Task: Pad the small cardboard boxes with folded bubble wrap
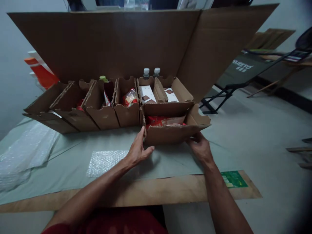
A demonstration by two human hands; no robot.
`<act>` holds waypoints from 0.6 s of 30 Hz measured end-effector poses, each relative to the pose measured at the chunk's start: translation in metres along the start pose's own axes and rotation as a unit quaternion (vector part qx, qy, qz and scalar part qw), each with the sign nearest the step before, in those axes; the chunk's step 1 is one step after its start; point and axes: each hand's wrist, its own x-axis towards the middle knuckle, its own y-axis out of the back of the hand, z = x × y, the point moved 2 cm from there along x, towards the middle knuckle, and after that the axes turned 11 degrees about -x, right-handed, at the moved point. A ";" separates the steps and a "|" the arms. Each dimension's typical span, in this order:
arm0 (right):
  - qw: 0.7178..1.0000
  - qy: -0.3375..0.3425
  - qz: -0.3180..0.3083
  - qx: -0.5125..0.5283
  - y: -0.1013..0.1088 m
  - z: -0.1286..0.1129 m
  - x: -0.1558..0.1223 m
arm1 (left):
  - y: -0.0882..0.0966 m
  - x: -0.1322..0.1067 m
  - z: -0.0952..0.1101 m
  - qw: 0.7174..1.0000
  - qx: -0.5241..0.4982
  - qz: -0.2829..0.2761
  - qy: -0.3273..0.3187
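A small open cardboard box (pixel 168 136), with red packets (pixel 156 121) inside, is held between my two hands at the front right of a row of similar boxes. My left hand (pixel 139 148) presses against its left end, thumb stretched out toward the front. Under the lower right corner, my right hand (pixel 200 148) grips with curled fingers, their tips partly hidden. Just behind are two narrow boxes holding white cartons (pixel 147 94). Farther left, another cardboard bin (pixel 128 115) contains a clear and red packet (pixel 130 97).
A tall cardboard panel (pixel 122 42) stands behind the bins, folded at the right. Two white-capped bottles (pixel 146 72) rise before it. Bubble wrap (pixel 104 162) lies on the cloth-covered table (pixel 170 164), with more bubble wrap (pixel 26 152) at left. A folding chair (pixel 231 74) stands at right.
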 end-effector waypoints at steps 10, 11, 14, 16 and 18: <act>0.987 0.017 0.134 -0.088 -0.010 -0.019 -0.084 | 0.102 -0.082 0.013 0.983 0.147 0.095 0.045; 0.989 0.071 0.087 -0.098 -0.025 -0.038 -0.098 | 0.119 -0.102 0.015 0.973 0.187 0.127 0.043; 0.949 0.284 -0.111 -0.082 -0.088 -0.111 -0.135 | 0.146 -0.146 0.014 0.948 0.276 0.155 0.028; 0.895 0.383 -0.210 -0.090 -0.131 -0.155 -0.151 | 0.146 -0.158 0.009 0.942 0.310 0.125 0.017; 0.844 0.445 -0.278 -0.109 -0.162 -0.178 -0.158 | 0.139 -0.161 0.003 0.939 0.333 0.084 0.020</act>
